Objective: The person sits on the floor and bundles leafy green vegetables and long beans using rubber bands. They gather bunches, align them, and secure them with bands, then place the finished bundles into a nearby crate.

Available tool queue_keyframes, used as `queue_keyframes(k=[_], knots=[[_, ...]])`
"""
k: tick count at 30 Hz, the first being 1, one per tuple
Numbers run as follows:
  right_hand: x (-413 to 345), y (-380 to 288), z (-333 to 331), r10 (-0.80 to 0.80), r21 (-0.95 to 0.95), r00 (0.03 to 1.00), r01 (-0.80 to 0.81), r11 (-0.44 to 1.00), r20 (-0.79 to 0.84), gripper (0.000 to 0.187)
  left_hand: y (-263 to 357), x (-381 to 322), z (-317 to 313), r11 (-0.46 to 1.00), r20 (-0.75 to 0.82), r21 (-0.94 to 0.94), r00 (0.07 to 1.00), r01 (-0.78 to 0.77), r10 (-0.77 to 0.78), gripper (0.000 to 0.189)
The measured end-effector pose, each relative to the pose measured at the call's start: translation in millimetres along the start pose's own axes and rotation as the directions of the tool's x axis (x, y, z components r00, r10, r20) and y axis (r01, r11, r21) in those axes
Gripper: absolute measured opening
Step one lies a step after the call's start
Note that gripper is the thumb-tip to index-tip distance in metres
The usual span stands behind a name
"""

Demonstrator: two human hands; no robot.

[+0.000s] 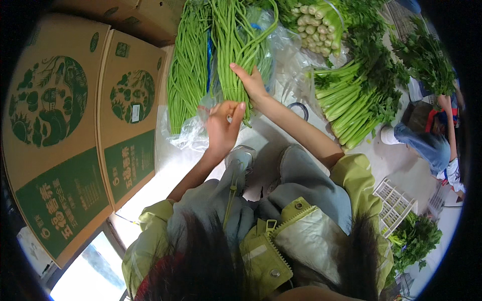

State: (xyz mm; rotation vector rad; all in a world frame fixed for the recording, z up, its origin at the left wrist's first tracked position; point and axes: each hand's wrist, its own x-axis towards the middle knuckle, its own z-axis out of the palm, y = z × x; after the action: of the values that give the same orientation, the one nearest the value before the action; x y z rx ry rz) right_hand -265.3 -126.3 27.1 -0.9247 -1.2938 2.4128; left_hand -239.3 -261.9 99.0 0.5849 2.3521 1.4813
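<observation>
A bundle of long green beans (230, 49) lies in front of me. My right hand (252, 83) is closed around its lower part, the thumb lying across the beans. Near the cut ends of the same bundle is my left hand (224, 122), with thumb and forefinger brought close together at the beans; whether they pinch something there cannot be told. More long beans (188, 75) lie to the left on clear plastic bags (192, 131). A dark roll or ring (299, 111) rests on the floor right of my right wrist.
Tall printed cardboard boxes (52, 113) stand at the left. Celery bunches (346, 105) and a tied bunch of pale stalks (320, 28) lie at the right. Farther right a person (429, 141) holds leafy greens (425, 60). A white plastic basket (395, 201) stands at the lower right beside more greens (414, 240).
</observation>
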Motion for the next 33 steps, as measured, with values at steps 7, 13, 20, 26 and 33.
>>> queue_keyframes(k=[7, 13, 20, 26, 33], knots=[[9.1, -10.0, 20.4, 0.038, -0.143, 0.999, -0.036, 0.989, 0.015, 0.079, 8.7, 3.6, 1.7, 0.741, 0.260, 0.461, 0.873, -0.488, 0.413, 0.016], [6.5, -23.8, 23.7, 0.219, -0.036, 0.974, -0.221, 0.975, -0.061, 0.079, -33.2, -39.2, -0.1, 0.446, 0.492, 0.544, 0.700, -0.711, 0.517, 0.014], [14.9, -11.8, -4.4, 0.322, 0.238, 0.914, -0.379, 0.894, 0.246, 0.050, -93.3, -44.9, 6.3, 0.633, 0.342, 0.418, 0.758, -0.652, 0.555, 0.017], [21.7, -23.2, -46.5, 0.422, 0.301, 0.815, -0.550, 0.779, 0.398, 0.049, -87.6, -9.7, -10.1, 0.980, 0.015, -0.186, 0.997, 0.076, -0.074, 0.015], [11.7, -20.2, -28.1, 0.239, -0.016, 0.963, -0.238, 0.971, 0.128, 0.063, -29.7, 6.6, -21.1, 0.862, 0.237, -0.148, 0.829, -0.485, 0.507, 0.015]])
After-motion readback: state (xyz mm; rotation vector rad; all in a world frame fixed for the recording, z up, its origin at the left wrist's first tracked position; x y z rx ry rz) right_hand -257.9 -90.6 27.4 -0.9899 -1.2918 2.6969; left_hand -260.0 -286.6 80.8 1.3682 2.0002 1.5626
